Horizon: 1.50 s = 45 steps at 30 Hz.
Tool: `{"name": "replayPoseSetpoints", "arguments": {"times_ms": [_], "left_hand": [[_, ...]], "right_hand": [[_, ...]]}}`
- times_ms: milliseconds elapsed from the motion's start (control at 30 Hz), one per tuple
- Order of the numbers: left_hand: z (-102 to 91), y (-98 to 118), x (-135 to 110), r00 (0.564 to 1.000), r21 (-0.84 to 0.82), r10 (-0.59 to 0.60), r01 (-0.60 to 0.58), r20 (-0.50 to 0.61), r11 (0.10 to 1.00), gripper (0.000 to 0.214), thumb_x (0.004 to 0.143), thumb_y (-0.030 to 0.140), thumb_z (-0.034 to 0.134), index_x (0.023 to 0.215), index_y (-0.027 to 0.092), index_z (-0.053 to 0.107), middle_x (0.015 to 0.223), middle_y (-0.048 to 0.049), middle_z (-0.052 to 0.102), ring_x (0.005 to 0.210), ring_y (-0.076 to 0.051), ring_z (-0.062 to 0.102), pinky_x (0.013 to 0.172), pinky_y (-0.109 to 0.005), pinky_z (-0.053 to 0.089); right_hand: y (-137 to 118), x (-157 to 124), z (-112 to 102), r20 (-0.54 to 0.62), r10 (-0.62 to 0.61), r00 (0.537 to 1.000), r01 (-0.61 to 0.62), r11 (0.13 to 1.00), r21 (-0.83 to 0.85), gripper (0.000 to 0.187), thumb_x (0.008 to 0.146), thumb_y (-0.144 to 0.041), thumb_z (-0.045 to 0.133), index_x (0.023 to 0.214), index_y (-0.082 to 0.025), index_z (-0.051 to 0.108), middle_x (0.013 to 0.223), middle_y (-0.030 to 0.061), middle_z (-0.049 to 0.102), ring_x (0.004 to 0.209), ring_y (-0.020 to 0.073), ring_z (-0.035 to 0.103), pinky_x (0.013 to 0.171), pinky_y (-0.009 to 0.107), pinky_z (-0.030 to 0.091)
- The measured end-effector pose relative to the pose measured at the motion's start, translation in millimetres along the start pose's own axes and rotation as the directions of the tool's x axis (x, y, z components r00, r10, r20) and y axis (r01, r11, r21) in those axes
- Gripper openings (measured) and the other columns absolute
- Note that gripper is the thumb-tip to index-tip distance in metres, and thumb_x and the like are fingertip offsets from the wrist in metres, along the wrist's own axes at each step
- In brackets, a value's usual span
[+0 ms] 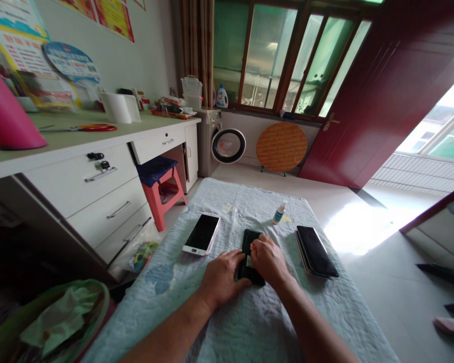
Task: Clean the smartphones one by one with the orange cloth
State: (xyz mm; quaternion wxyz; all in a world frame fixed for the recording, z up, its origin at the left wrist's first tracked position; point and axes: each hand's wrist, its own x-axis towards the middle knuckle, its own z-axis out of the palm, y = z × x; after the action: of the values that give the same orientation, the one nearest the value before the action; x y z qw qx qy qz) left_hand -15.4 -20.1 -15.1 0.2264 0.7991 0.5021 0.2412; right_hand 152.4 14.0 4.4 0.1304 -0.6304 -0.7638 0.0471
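Observation:
A black phone (254, 276) lies on the cloth-covered table between my hands, with a small pale patch on its surface. My left hand (223, 275) grips it along its left edge, fingers at the side and thumb near the bottom end. Over the phone's upper right part, my right hand (268, 257) is closed, its fingertips pressed down on the surface. A speck of orange shows at those fingertips, too small to name. To the left lies a white phone (202, 234) with a dark screen. On the right, another dark phone (317, 252) rests on a stack or case.
A small spray bottle (279, 213) stands beyond the black phone on the quilted cloth (245, 201). Left are a desk (98, 191) with drawers, a red stool (162, 196) and a bin (98, 302). Behind stand a washing machine (211, 138) with its door open and a round wooden tabletop (282, 146).

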Motion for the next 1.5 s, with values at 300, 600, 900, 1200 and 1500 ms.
{"name": "replayPoseSetpoints", "arguments": {"times_ms": [300,600,900,1200,1500], "left_hand": [[-0.4,1,-1,1.0,0.013,0.009,-0.009,-0.004,1.0,0.055,0.07,0.041,0.078,0.12,0.023,0.063,0.129,-0.0073,0.062,0.117,-0.03,0.058,0.101,-0.04,0.045],[-4.2,4,-1,1.0,-0.021,0.01,-0.009,0.016,1.0,0.056,0.071,0.041,0.077,0.122,0.024,0.061,0.127,-0.0049,0.064,0.113,-0.028,0.059,0.101,-0.039,0.044],[-2.9,4,0,1.0,0.011,0.005,-0.005,-0.001,1.0,0.05,0.07,0.037,0.077,0.117,0.023,0.064,0.128,-0.0061,0.063,0.114,-0.028,0.058,0.099,-0.038,0.046],[-3.8,5,0,1.0,0.002,-0.008,0.008,0.007,1.0,0.05,0.07,0.039,0.077,0.117,0.024,0.064,0.126,-0.0057,0.064,0.113,-0.029,0.059,0.099,-0.039,0.045],[-2.3,5,0,1.0,-0.009,-0.003,0.003,0.002,1.0,0.049,0.069,0.034,0.076,0.116,0.024,0.064,0.124,-0.0049,0.065,0.112,-0.029,0.059,0.099,-0.039,0.045]], "right_hand": [[14,7,5,-0.005,0.002,1.0,-0.002,0.999,0.032,0.025,0.085,-0.007,0.043,0.081,-0.017,0.066,0.091,0.0074,0.056,0.087,0.0181,0.048,0.077,0.026,0.034],[2,2,0,0.012,-0.242,0.97,0.237,0.958,0.163,0.027,0.091,-0.012,0.043,0.082,-0.018,0.067,0.089,0.0046,0.056,0.083,0.015,0.048,0.074,0.023,0.035],[29,22,10,-0.042,0.028,0.999,-0.028,1.0,-0.012,0.027,0.094,-0.014,0.042,0.087,-0.018,0.069,0.092,0.0066,0.056,0.087,0.0174,0.047,0.079,0.026,0.033],[10,11,5,-0.014,-0.168,0.986,0.169,0.983,0.077,0.028,0.091,-0.011,0.042,0.082,-0.018,0.067,0.089,0.0048,0.056,0.086,0.016,0.048,0.078,0.024,0.034],[17,23,9,-0.023,-0.146,0.989,0.147,0.986,0.082,0.03,0.095,-0.015,0.04,0.087,-0.019,0.07,0.09,0.0043,0.057,0.084,0.0157,0.048,0.078,0.024,0.034]]}}
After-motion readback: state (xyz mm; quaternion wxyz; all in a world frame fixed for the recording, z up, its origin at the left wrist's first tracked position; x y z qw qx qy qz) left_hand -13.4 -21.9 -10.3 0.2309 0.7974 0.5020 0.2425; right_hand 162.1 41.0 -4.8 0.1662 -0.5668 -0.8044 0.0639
